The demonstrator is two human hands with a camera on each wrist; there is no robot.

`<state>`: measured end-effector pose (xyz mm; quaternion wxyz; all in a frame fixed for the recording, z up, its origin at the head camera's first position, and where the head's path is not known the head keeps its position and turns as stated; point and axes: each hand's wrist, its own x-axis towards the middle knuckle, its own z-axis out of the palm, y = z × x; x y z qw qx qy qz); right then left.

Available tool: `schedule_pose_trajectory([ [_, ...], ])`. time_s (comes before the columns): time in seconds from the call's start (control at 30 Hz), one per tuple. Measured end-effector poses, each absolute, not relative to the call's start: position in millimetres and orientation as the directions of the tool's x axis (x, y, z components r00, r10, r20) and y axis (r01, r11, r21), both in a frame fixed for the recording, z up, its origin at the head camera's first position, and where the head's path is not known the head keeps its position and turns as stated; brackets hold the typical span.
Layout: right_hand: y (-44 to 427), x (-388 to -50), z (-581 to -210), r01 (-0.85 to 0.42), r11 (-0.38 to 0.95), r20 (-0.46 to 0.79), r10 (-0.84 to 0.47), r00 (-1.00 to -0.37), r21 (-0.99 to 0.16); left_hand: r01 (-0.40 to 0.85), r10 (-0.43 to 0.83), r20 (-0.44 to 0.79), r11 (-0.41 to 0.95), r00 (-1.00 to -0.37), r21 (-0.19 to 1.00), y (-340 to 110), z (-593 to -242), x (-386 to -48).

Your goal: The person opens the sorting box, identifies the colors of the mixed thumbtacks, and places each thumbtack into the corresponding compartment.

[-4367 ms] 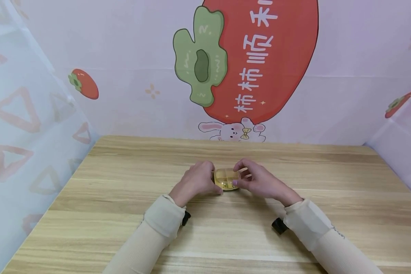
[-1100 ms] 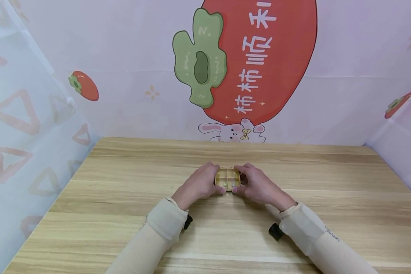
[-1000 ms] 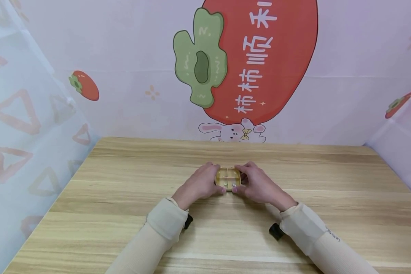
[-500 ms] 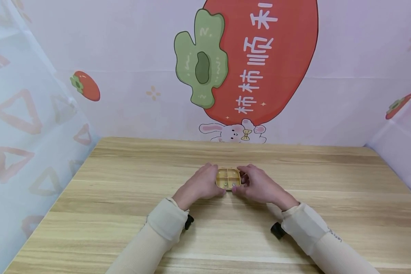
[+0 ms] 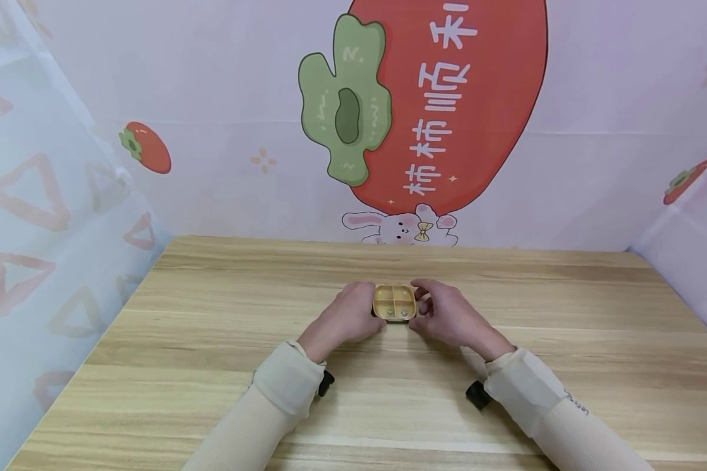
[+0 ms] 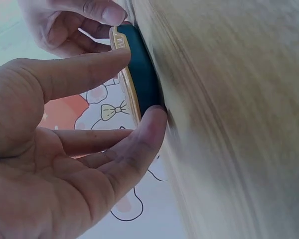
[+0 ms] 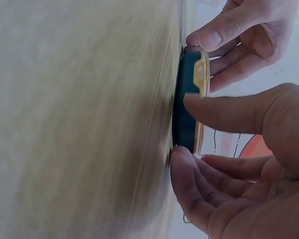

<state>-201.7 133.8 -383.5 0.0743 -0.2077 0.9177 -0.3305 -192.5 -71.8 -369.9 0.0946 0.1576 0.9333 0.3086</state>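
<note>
In the head view, a small pill box [image 5: 384, 293] with a clear yellow lid and several compartments sits between the hands. Wrist views show its dark green base [image 7: 185, 117] and the clasp [image 6: 121, 41] on the lid, which looks closed. Two small pale pieces [image 5: 404, 313] lie in its near compartments. The left hand [image 5: 353, 314] grips the left side, thumb at the front and fingers behind. On the right side, the right hand [image 5: 450, 317] holds the box between thumb and curled fingers. Fingertips behind the box are partly hidden in the head view.
A wood-grain table [image 5: 241, 294] lies under the box and hands. Behind it hangs a pale backdrop [image 5: 212, 176] with fruit and rabbit prints, and patterned sheets close off both sides. A black wrist camera [image 5: 478, 395] sits under the right cuff.
Over the last half second the pill box has shifted slightly back and right. The right thumb has slid right along its front corner. Earlier, the right hand was looser around the box.
</note>
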Motion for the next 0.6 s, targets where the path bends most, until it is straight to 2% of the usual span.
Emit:
schedule_pose_trajectory([
  [0.37,134.6,-203.2,-384.6,-0.332,0.700,0.017,-0.415,-0.910,-0.632,0.269,0.387,-0.069,0.748,-0.920,0.607,-72.3,-370.8,-192.4],
  [0.6,140.1,-205.1,-379.0,-0.278,0.733,-0.049,-0.390,-0.920,-0.620,0.257,0.373,-0.081,0.764,-0.924,0.592,-77.1,-369.6,-192.7],
])
